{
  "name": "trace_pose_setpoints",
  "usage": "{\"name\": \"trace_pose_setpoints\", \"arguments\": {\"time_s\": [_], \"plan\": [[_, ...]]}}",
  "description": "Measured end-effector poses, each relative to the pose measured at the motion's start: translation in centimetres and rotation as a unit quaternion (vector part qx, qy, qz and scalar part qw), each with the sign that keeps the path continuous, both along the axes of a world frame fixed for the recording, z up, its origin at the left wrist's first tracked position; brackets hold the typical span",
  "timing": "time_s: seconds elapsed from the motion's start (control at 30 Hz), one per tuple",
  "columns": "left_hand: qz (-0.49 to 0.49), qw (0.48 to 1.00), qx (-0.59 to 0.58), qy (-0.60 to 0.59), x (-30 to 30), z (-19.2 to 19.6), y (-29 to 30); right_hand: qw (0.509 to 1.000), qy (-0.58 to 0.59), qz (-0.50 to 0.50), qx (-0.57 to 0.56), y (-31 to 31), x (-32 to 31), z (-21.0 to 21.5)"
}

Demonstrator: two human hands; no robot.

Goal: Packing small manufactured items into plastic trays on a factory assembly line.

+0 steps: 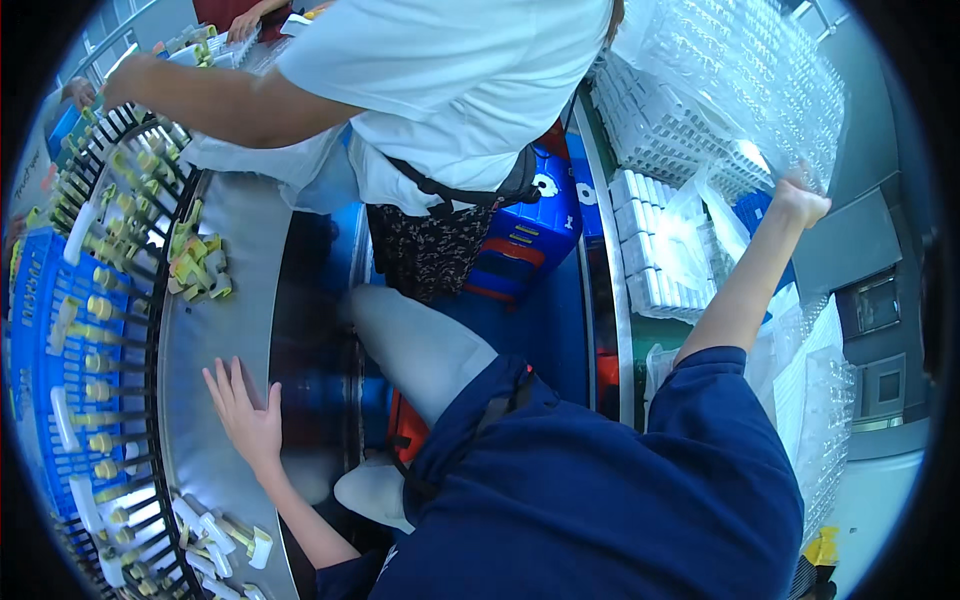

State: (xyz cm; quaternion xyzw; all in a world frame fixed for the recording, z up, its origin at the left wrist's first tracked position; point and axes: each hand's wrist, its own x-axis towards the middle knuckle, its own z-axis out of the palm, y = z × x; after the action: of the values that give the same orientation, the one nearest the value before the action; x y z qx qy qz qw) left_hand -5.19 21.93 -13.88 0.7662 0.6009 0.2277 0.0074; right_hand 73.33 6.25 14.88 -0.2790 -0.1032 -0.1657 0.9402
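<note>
My left hand point(245, 418) rests on the bare metal worktop point(215, 340), open, its fingers spread and nothing in them. Stretched out to the far right, my right hand point(803, 203) is closed on the lower edge of a clear plastic blister tray point(745, 75) with rows of moulded pockets. That tray is tilted up above stacked trays; whether it is one sheet or several nested together I cannot tell. Ahead of my left hand lies a pile of small yellow-green and grey pieces point(198, 262). White and yellowish pieces point(215, 535) lie on the worktop nearer to me.
A black slatted rack or conveyor point(150, 380) carrying yellow-and-white parts runs along the left, with a blue perforated basket point(40, 340). A co-worker in a white shirt point(450, 90) stands close ahead. Packed white trays point(655, 245) are stacked at right; a blue box point(535, 215) sits below.
</note>
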Motion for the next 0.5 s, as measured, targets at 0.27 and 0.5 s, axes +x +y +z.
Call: {"name": "trace_pose_setpoints", "arguments": {"time_s": [0.27, 0.5], "plan": [[0.004, 1.0, -0.002, 0.0, -0.2, -0.6, -0.5, 0.965, -0.14, -0.211, -0.067, 0.7, -6.3, 4.0], [0.026, 1.0, -0.007, 0.004, -0.1, 1.6, -0.9, 0.976, 0.016, -0.209, 0.051, 3.0, 1.9, 9.8]]}}
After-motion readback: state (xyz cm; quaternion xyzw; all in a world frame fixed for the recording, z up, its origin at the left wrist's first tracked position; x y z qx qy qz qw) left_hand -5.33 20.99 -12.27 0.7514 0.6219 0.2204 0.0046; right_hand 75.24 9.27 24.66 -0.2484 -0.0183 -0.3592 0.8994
